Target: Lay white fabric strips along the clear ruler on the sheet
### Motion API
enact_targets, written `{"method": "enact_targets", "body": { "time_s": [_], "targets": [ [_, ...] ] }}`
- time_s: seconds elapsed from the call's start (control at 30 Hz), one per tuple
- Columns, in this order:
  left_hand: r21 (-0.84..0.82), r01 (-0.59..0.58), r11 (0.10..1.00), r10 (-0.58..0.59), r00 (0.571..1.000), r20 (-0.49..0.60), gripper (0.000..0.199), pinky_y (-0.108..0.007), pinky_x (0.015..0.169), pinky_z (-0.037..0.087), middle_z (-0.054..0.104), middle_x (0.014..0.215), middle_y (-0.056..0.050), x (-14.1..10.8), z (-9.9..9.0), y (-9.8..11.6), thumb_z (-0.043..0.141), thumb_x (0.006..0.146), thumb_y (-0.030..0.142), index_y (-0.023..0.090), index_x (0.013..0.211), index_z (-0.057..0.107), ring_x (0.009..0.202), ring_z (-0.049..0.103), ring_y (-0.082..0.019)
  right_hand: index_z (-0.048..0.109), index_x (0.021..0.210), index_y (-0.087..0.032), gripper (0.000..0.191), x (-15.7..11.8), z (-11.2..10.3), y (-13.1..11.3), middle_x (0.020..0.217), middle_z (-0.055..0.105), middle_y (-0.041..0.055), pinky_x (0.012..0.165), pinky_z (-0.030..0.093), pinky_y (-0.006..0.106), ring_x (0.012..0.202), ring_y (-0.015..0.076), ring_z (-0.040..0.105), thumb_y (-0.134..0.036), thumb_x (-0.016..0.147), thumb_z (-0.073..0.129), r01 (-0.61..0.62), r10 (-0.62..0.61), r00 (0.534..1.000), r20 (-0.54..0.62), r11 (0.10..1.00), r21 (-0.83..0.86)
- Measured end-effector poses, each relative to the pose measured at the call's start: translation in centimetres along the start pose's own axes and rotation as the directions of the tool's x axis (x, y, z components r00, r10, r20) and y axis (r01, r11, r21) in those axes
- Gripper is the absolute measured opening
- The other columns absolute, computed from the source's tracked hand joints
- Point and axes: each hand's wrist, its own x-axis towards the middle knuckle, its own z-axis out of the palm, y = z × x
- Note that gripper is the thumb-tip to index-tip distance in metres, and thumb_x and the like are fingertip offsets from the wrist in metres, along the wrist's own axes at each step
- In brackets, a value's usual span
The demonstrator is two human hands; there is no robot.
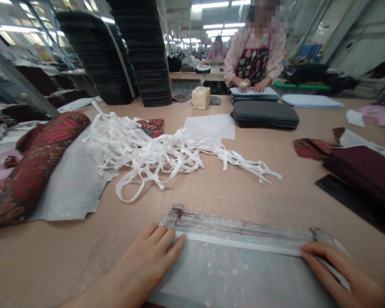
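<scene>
A stack of pale grey, faintly patterned fabric pieces (237, 276) lies on the table in front of me, its far edge showing frayed threads. Across it, near that edge, runs a straight white strip (240, 244). My left hand (147, 261) is closed at the strip's left end, thumb and fingertips pressed down on it. At the right end my right hand (346, 269) pinches the strip between thumb and index finger, and some of its tail shows below the fingers. Beyond the stack lies a tangled heap of loose white strips (160, 154).
At the left lie a rolled red floral cloth (48, 158) and grey sheets (73, 179). Tall dark stacks (150, 55) stand behind. A yellowish block (200, 98), dark pads (265, 114) and maroon fabric (365, 171) lie around the table (192, 194). A co-worker (255, 55) stands opposite.
</scene>
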Motion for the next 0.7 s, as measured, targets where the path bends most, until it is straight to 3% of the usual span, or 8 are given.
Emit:
{"method": "enact_targets", "body": {
  "time_s": [0.13, 0.33, 0.47, 0.6, 0.7],
  "targets": [
    [-0.013, -0.049, 0.999, 0.049, 0.999, 0.005, 0.031, -0.041, 0.076, 0.042, 0.061, 0.099, -0.012, 1.9, -0.8, 0.5, 0.042, 0.081, 0.005, 0.011, 0.107, 0.057, 0.085, 0.055, -0.026, 0.061, 0.077, -0.027, 0.016, 0.3, -0.4, -2.1, 0.081, 0.063, 0.0060, 0.075, 0.046, 0.044, 0.079, 0.0277, 0.059, -0.041, 0.074, 0.052, 0.069, -0.068, 0.997, 0.024, 0.997, -0.037],
    [-0.117, -0.315, 0.942, 0.310, 0.949, -0.058, 0.045, -0.039, 0.075, 0.043, 0.058, 0.109, -0.015, 6.2, -2.2, 3.9, 0.044, 0.083, 0.017, 0.009, 0.128, 0.040, 0.090, 0.052, -0.026, 0.059, 0.075, -0.025, 0.014, 0.4, -0.5, -3.2, 0.078, 0.062, 0.0049, 0.071, 0.046, 0.038, 0.077, 0.0238, 0.058, -0.034, 0.079, 0.048, 0.108, -0.107, 0.994, 0.020, 0.993, -0.040],
    [-0.107, -0.320, 0.941, 0.320, 0.947, -0.013, 0.039, -0.035, 0.068, 0.045, 0.058, 0.105, -0.013, 8.4, -1.5, 5.6, 0.044, 0.082, 0.016, 0.010, 0.120, 0.048, 0.084, 0.051, -0.025, 0.057, 0.076, -0.024, 0.013, 0.4, -0.4, -3.4, 0.077, 0.060, 0.0042, 0.071, 0.045, 0.035, 0.077, 0.0218, 0.057, -0.027, 0.082, 0.046, 0.166, -0.166, 0.986, 0.008, 0.985, -0.040],
    [-0.096, -0.344, 0.934, 0.345, 0.939, 0.001, 0.029, -0.037, 0.068, 0.047, 0.058, 0.102, -0.013, 9.5, -0.4, 5.9, 0.041, 0.080, 0.009, 0.011, 0.103, 0.058, 0.084, 0.051, -0.025, 0.056, 0.077, -0.023, 0.013, 0.5, -0.6, -2.9, 0.078, 0.059, 0.0030, 0.071, 0.044, 0.033, 0.077, 0.0198, 0.056, -0.023, 0.083, 0.045, 0.173, -0.173, 0.985, 0.001, 0.983, -0.067],
    [-0.089, -0.348, 0.933, 0.347, 0.937, -0.030, 0.036, -0.036, 0.074, 0.047, 0.057, 0.108, -0.013, 9.8, -0.4, 5.9, 0.038, 0.079, 0.004, 0.012, 0.108, 0.056, 0.089, 0.053, -0.025, 0.055, 0.078, -0.022, 0.012, 0.4, -1.2, -1.8, 0.079, 0.059, 0.0022, 0.070, 0.044, 0.031, 0.077, 0.0186, 0.056, -0.021, 0.082, 0.044, 0.128, -0.131, 0.991, -0.039, 0.989, -0.074]
  ]
}}
